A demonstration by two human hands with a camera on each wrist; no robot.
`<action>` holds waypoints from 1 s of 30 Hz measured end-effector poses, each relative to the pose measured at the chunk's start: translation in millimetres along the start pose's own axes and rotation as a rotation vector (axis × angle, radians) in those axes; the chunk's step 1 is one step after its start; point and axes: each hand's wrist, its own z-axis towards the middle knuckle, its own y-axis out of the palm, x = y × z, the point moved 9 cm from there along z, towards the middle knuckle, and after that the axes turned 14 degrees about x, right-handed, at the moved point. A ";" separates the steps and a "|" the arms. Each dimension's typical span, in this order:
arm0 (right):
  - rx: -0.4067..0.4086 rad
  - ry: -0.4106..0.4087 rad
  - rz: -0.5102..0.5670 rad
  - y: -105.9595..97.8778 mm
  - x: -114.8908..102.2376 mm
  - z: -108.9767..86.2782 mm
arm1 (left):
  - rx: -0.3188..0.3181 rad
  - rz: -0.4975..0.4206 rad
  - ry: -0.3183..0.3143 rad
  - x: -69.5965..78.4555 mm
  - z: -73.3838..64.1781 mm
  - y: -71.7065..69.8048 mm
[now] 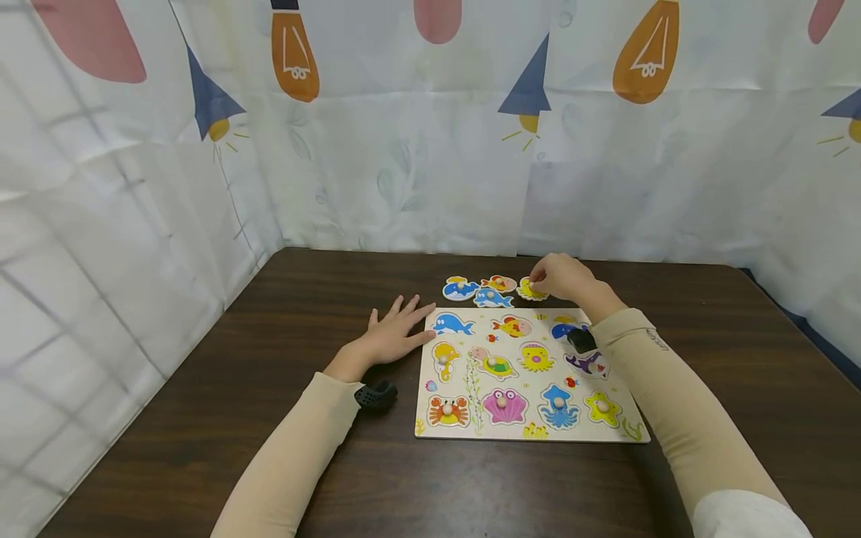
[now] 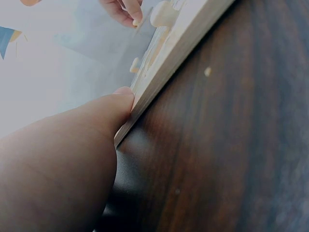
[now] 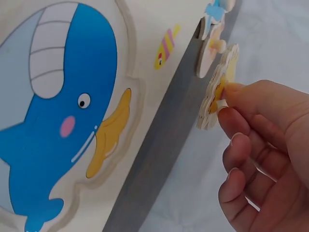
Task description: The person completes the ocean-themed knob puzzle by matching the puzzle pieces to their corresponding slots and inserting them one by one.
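Note:
In the head view my right hand [image 1: 565, 279] is beyond the far edge of a wooden peg puzzle board [image 1: 531, 385]. Its thumb and forefinger pinch a yellow, wavy-edged puzzle piece [image 1: 528, 292] by the knob. The right wrist view shows that piece [image 3: 223, 84] tilted on edge, the other fingers curled loosely below. With fingers spread, my left hand [image 1: 386, 336] touches the board's upper left side. In the left wrist view, the left thumb [image 2: 120, 104] presses against the board's edge [image 2: 166, 67].
Behind the board lie loose pieces: two blue whales [image 1: 460, 289] [image 1: 493, 297] and a red-and-yellow fish [image 1: 499, 283]. Knobbed crab [image 1: 440, 420], pink shell [image 1: 514, 413], blue squid [image 1: 553, 417] and yellow starfish [image 1: 596, 415] sit along the board's near row. A patterned curtain [image 1: 430, 172] hangs behind the table.

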 end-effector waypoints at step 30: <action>0.069 -0.210 0.058 -30.0 -30.3 -51.2 | 0.001 0.007 0.005 0.1 -0.4 0.7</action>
